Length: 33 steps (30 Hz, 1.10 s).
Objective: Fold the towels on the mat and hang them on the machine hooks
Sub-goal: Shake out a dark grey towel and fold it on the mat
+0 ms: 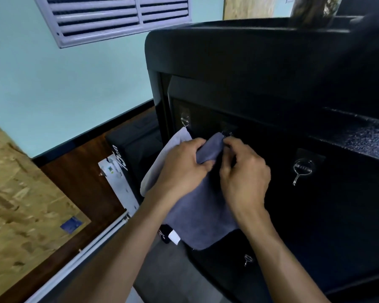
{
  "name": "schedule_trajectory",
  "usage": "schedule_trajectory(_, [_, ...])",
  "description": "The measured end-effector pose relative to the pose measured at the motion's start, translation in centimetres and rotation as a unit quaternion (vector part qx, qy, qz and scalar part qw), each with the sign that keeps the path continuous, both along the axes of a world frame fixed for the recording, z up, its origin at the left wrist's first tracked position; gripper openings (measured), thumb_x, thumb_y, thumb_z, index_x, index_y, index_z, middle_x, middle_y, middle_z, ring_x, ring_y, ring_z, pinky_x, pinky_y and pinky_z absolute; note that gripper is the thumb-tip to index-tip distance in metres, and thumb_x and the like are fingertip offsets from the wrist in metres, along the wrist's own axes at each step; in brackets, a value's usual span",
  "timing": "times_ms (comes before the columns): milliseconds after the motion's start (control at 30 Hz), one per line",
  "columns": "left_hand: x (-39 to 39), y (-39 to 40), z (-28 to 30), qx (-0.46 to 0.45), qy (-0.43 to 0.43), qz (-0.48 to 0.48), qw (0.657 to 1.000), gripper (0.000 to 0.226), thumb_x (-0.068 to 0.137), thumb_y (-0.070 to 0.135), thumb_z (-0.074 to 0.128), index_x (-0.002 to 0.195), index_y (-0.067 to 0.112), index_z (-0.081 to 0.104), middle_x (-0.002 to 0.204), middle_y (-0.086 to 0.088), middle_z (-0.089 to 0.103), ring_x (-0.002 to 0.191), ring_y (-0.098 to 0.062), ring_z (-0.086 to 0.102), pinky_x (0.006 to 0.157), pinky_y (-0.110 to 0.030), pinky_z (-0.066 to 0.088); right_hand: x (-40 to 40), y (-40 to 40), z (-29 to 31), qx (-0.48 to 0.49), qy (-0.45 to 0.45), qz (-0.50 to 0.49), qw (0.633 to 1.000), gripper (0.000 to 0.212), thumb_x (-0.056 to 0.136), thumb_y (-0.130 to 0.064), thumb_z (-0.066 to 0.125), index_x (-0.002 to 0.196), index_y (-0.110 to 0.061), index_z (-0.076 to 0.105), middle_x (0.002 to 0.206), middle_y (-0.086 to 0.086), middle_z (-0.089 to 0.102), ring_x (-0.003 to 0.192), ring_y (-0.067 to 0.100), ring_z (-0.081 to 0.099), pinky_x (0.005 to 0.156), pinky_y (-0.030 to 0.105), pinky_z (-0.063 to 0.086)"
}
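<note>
Hanging step: left hand (182,169) and right hand (243,171) both pinched the grey towel (197,215) at centre frame; next, presumably, seating its top edge on the hook (226,134).

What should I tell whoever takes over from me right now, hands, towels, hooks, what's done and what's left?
Left hand: grips the grey towel near its top edge.
Right hand: pinches the towel's top corner at the second hook on the black machine.
Done: a white towel hangs from the first hook.
Left: get the grey towel onto its hook and let go. Free hooks: one to the right, one lower down. The mat and any other towels are out of view.
</note>
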State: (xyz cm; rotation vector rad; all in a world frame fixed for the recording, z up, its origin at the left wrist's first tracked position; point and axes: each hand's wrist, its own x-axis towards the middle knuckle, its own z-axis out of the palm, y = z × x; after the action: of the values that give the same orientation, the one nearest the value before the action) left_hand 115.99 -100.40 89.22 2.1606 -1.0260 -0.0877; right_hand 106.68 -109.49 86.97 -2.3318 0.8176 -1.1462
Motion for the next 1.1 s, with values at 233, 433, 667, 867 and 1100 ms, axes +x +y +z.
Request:
schedule_trajectory(233, [0.0, -0.9, -3.9, 0.009, -0.005, 0.005, 1.000, 0.012, 0.090, 0.024, 0.054, 0.078, 0.026, 0.054, 0.070, 0.006, 0.060, 0.071, -0.016, 0.062, 0.063, -0.034, 0.049, 0.1, 0.4, -2.2, -0.034, 0.061, -0.050, 0.996, 0.032, 0.094, -0.020, 0.053, 0.125, -0.025, 0.062, 0.092, 0.005, 0.067, 0.074, 0.032, 0.066, 0.057, 0.029, 0.035])
schedule_trajectory(433, [0.4, -0.6, -4.7, 0.054, 0.026, -0.014, 0.998, 0.019, 0.090, 0.025, 0.057, 0.109, 0.024, 0.057, 0.099, 0.001, 0.067, 0.095, -0.019, 0.063, 0.084, -0.039, 0.050, 0.0, 0.4, -2.7, -0.056, 0.087, -0.046, 0.994, 0.033, 0.093, -0.018, 0.050, 0.125, -0.015, 0.059, 0.092, 0.009, 0.067, 0.074, 0.033, 0.066, 0.057, 0.038, 0.051])
schedule_trajectory(667, [-4.2, 5.1, -8.9, -0.220, -0.149, 0.079, 0.961, 0.050, 0.085, 0.010, 0.064, 0.133, 0.006, 0.049, 0.136, -0.009, 0.049, 0.131, -0.024, 0.044, 0.101, -0.048, 0.043, -6.2, 2.8, -6.9, -0.037, 0.043, -0.042, 0.998, 0.041, 0.087, -0.015, 0.066, 0.125, -0.013, 0.051, 0.118, 0.008, 0.060, 0.096, 0.029, 0.055, 0.077, 0.044, 0.048])
schedule_trajectory(867, [-9.5, 11.5, -16.3, -0.207, -0.045, 0.143, 0.967, 0.058, 0.085, 0.007, 0.059, 0.141, 0.008, 0.043, 0.144, -0.009, 0.043, 0.136, -0.021, 0.039, 0.109, -0.043, 0.038, -13.2, 8.6, -13.7, 0.019, 0.064, 0.068, 0.995, 0.047, 0.086, -0.004, 0.063, 0.130, -0.015, 0.050, 0.128, 0.003, 0.050, 0.106, 0.018, 0.047, 0.087, 0.041, 0.048])
schedule_trajectory(1100, [-21.0, 17.4, -21.4, -0.110, 0.016, 0.139, 0.984, 0.062, 0.090, 0.013, 0.059, 0.147, 0.020, 0.034, 0.146, 0.001, 0.041, 0.135, -0.004, 0.032, 0.111, -0.013, 0.024, -23.8, 13.3, -20.3, 0.059, 0.140, 0.189, 0.970, 0.043, 0.090, -0.010, 0.058, 0.132, -0.021, 0.054, 0.138, -0.004, 0.046, 0.115, 0.010, 0.044, 0.099, 0.035, 0.045])
